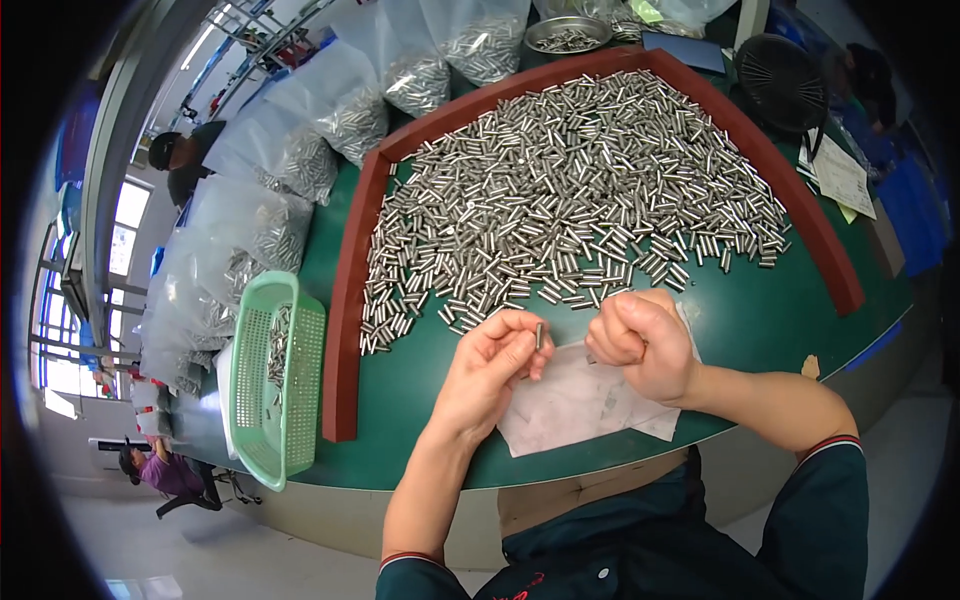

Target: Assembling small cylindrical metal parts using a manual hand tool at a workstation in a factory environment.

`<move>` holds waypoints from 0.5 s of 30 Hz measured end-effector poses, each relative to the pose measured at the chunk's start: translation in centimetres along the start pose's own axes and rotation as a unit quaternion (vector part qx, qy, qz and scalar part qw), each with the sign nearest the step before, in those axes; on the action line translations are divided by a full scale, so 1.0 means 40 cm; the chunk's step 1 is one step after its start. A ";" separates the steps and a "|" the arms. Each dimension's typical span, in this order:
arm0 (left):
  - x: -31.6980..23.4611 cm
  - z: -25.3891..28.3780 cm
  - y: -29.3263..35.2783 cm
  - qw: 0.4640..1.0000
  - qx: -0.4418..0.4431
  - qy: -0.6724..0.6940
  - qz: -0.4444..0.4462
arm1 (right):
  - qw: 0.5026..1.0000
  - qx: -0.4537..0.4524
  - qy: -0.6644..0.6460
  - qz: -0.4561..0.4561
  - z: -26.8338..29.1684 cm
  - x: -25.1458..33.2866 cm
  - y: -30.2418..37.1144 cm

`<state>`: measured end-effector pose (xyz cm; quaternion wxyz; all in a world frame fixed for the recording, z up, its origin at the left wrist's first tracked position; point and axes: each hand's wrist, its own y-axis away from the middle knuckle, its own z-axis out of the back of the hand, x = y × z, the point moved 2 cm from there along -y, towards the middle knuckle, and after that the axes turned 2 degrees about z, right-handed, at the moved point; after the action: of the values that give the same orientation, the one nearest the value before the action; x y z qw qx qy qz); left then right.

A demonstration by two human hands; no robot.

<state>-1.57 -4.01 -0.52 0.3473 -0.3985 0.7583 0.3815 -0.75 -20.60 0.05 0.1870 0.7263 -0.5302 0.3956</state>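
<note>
My left hand [485, 375] is closed in a pinch on a small metal pin [540, 336], held upright between thumb and fingertips. Beside it, on the right, my right hand [648, 345] is curled into a fist; whatever its fingers hold is hidden. Both hands are over a stained white cloth [550, 415] lying near the front edge of the green table [410, 420]. Just beyond them spreads a large heap of short, shiny metal pins [570, 190], lying in all directions.
A red-brown raised border [345, 330] bounds the heap at left, back and right. To the left stands a green plastic basket [240, 400] with some pins in it. Clear bags of pins [350, 110] line the back left. A metal bowl [568, 36] sits behind; other people are farther off.
</note>
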 end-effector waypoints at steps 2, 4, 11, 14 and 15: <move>-0.001 0.009 -0.006 0.999 0.011 0.043 0.020 | 1.000 -0.007 -0.015 -0.001 0.000 0.004 -0.004; -0.008 0.001 -0.008 0.998 -0.009 0.051 0.023 | 1.000 -0.003 -0.018 -0.006 0.002 0.008 -0.007; -0.044 0.039 -0.021 0.991 -0.097 -0.078 -0.038 | 0.999 0.002 -0.032 -0.010 0.006 0.006 -0.016; -0.080 0.016 -0.054 0.915 -0.172 -0.335 -0.144 | 1.000 0.000 -0.024 -0.012 0.009 0.009 -0.016; -0.096 0.020 -0.066 0.882 -0.179 -0.412 -0.144 | 1.000 0.000 -0.023 -0.013 0.009 0.010 -0.015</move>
<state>2.60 -3.06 1.49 0.6025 -0.3652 0.3998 0.5863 -0.01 -20.88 0.22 0.1795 0.7419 -0.5248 0.3767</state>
